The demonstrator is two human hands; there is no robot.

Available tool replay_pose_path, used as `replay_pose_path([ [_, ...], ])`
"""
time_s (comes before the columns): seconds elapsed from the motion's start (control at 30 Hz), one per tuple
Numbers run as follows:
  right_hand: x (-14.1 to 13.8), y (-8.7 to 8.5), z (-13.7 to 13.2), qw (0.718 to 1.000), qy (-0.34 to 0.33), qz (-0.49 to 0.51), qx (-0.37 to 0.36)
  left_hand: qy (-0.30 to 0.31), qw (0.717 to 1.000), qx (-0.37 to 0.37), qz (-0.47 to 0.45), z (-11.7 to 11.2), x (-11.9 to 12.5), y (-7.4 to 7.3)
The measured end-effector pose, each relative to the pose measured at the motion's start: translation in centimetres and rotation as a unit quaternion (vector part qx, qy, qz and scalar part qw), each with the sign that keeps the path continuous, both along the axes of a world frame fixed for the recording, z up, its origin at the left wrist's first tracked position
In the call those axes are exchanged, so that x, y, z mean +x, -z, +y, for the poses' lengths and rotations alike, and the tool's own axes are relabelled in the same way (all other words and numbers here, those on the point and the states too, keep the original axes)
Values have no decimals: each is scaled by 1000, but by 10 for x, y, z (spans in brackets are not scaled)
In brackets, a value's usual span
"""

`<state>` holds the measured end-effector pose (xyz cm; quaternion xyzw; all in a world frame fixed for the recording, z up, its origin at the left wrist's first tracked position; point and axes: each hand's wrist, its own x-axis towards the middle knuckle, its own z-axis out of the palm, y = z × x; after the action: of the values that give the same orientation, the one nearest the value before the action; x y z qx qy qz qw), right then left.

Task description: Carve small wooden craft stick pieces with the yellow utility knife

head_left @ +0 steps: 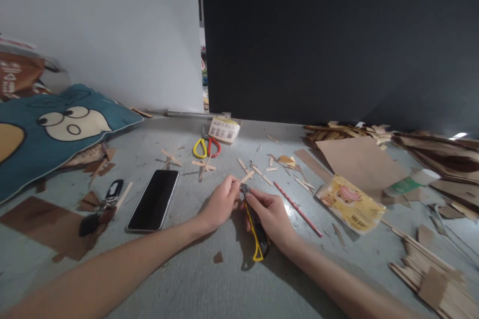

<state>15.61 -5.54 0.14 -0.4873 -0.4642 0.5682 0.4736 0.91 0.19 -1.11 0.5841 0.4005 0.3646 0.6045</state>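
My right hand (272, 213) is wrapped round a black and yellow utility knife (258, 239), its head pointing away from me. Close against it, my left hand (221, 202) pinches a short strip of thin wood (247, 177) between thumb and finger. The knife's head meets the strip near my fingertips; the blade itself is too small to make out. Beyond my hands lie crossed wooden pieces (204, 165) and several loose wood strips (262, 175). A red patterned pencil (298, 209) rests to the right of my right hand.
Scissors with yellow and red handles (207, 148) lie by a small packet (224, 130) at the back. On the left are a phone (154, 200), keys (100, 214) and a blue cushion (71, 127). A yellow packet (350, 203), glue-like bottle (411, 182) and cardboard (361, 159) lie right.
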Motion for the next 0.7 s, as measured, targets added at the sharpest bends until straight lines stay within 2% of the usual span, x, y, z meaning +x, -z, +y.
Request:
replay_pose_path([
  [0.3,0,0,1,1000,-6,21,-2,34,999,-18,-31,5,-1,0],
  [0.7,3,4,3,998,-18,53,-15,25,997,-46,-51,7,1,0],
])
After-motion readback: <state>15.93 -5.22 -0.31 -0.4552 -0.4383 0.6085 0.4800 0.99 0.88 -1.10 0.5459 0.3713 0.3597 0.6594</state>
